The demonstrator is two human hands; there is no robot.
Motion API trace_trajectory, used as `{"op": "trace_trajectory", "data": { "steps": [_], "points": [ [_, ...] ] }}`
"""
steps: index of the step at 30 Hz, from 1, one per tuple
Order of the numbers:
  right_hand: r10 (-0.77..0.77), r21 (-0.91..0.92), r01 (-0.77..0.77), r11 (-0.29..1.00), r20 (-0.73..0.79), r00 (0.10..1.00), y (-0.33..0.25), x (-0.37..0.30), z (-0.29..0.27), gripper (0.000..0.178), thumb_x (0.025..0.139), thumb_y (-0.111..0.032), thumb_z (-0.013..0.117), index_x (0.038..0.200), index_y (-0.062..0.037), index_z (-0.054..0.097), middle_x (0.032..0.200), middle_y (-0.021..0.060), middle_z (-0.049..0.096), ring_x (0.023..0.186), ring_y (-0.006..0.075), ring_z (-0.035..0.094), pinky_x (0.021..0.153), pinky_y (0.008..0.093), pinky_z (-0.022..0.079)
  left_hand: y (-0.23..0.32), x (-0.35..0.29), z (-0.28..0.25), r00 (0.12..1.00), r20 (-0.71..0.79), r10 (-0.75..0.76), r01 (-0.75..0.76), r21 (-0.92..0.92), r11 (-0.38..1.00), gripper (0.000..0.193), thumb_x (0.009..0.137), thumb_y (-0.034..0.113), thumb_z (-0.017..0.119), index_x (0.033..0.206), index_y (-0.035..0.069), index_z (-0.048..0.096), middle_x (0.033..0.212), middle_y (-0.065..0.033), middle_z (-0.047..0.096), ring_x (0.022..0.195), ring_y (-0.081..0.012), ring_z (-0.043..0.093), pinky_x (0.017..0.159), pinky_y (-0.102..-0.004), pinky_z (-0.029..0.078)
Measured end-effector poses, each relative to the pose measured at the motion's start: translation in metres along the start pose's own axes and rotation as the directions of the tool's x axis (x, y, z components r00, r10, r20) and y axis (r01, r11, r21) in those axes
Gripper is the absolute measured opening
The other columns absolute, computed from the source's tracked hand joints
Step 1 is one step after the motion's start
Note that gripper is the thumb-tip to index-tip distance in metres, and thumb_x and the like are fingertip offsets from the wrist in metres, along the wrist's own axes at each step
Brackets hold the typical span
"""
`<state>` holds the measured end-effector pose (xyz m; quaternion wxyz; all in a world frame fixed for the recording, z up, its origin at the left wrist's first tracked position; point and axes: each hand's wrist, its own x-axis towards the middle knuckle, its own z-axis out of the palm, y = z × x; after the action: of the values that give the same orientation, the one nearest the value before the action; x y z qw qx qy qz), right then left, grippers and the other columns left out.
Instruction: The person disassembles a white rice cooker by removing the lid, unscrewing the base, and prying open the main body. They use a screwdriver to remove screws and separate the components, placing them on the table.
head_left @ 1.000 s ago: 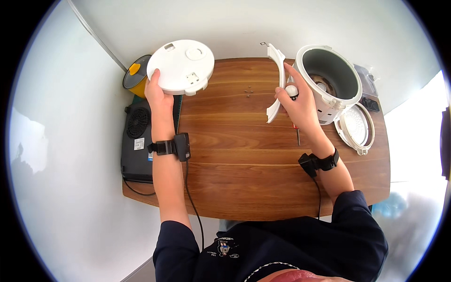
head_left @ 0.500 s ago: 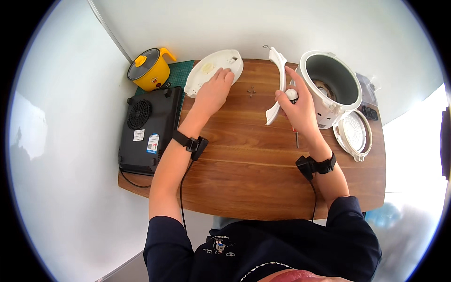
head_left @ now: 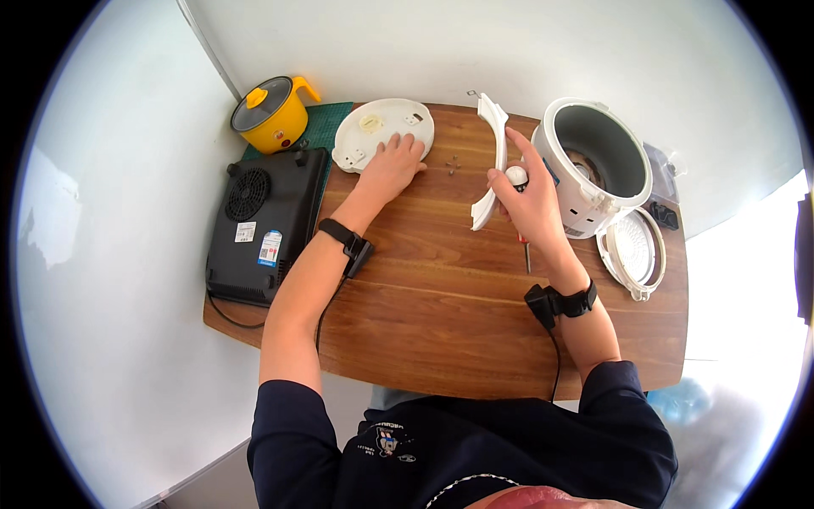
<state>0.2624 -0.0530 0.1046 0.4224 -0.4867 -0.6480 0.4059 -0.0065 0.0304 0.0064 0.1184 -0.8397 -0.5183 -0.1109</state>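
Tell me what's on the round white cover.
The left hand lies over the near part of the round white cover; a yellowish round patch and small openings show uncovered. What the hand hides, and the cover's underside, cannot be seen.

Your left hand (head_left: 397,165) rests on the lid (head_left: 388,119), with the hob (head_left: 275,212) to its left and nearer you, and the pot (head_left: 278,123) beyond the hob. Screws (head_left: 454,165) lie on the table (head_left: 424,314) between your hands. Your right hand (head_left: 532,191) has the strip (head_left: 498,148) on its left; the screwdriver (head_left: 527,257) sticks out toward you from beneath. Right of that grip stands the cooker body (head_left: 583,199), with the inner lid (head_left: 634,250) nearer you beside it.
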Motion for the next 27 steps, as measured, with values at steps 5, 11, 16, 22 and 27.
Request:
{"op": "trace_trajectory", "data": {
  "steps": [5,11,16,22,27],
  "points": [
    [0.011,0.036,-0.012,0.999,0.034,0.999,-0.005,-0.001,0.0,0.067,0.092,-0.019,0.069,0.152,-0.0031,0.042,0.081,0.0079,0.068,0.076,0.0142,0.063,0.074,0.0314,0.051,0.001,-0.007,-0.002,0.999,-0.026,-0.045,0.041,-0.131,0.991,0.027,0.096,0.011,0.062,0.117,0.001,0.048,0.126,-0.0174,0.053,0.12,-0.0406,0.052,0.104,-0.0474,0.044],
    [-0.024,-0.021,0.024,0.999,0.016,1.0,0.002,0.001,0.002,0.072,0.089,-0.023,0.075,0.15,-0.0023,0.043,0.092,0.0102,0.07,0.08,0.0181,0.067,0.078,0.0343,0.054,0.04,0.015,-0.056,0.959,-0.029,-0.282,0.158,-0.771,0.617,0.029,0.1,0.023,0.065,0.111,-0.003,0.063,0.11,-0.014,0.067,0.104,-0.0284,0.066,0.089,-0.041,0.054],
    [-0.134,-0.184,0.128,0.974,-0.019,0.991,0.012,0.0,0.007,0.069,0.086,-0.023,0.079,0.145,-0.0013,0.05,0.097,0.0146,0.071,0.085,0.025,0.07,0.079,0.0375,0.055,0.088,0.02,-0.099,0.948,0.281,-0.149,0.283,-0.959,-0.007,0.035,0.101,0.027,0.067,0.119,-0.003,0.067,0.111,-0.0111,0.071,0.1,-0.0178,0.068,0.09,-0.0341,0.056],
    [-0.214,-0.23,0.205,0.951,-0.014,0.977,0.007,-0.003,0.009,0.06,0.087,-0.018,0.077,0.14,-0.0015,0.055,0.098,0.0122,0.072,0.094,0.0295,0.07,0.085,0.0387,0.055,0.067,0.023,-0.093,0.913,0.289,-0.287,0.286,-0.957,-0.056,0.034,0.097,0.026,0.071,0.119,0.0,0.069,0.108,-0.0072,0.072,0.096,-0.0151,0.067,0.084,-0.0344,0.057],
    [-0.248,-0.205,0.24,0.949,-0.014,0.969,0.005,-0.002,0.001,0.052,0.089,-0.015,0.075,0.136,-0.0023,0.059,0.098,0.0091,0.072,0.098,0.0287,0.069,0.09,0.0391,0.053,-0.035,0.052,-0.094,0.832,0.366,-0.417,0.485,-0.844,0.227,0.033,0.098,0.031,0.068,0.113,0.001,0.071,0.103,-0.0053,0.072,0.088,-0.0156,0.068,0.079,-0.032,0.056]
  ]
}}
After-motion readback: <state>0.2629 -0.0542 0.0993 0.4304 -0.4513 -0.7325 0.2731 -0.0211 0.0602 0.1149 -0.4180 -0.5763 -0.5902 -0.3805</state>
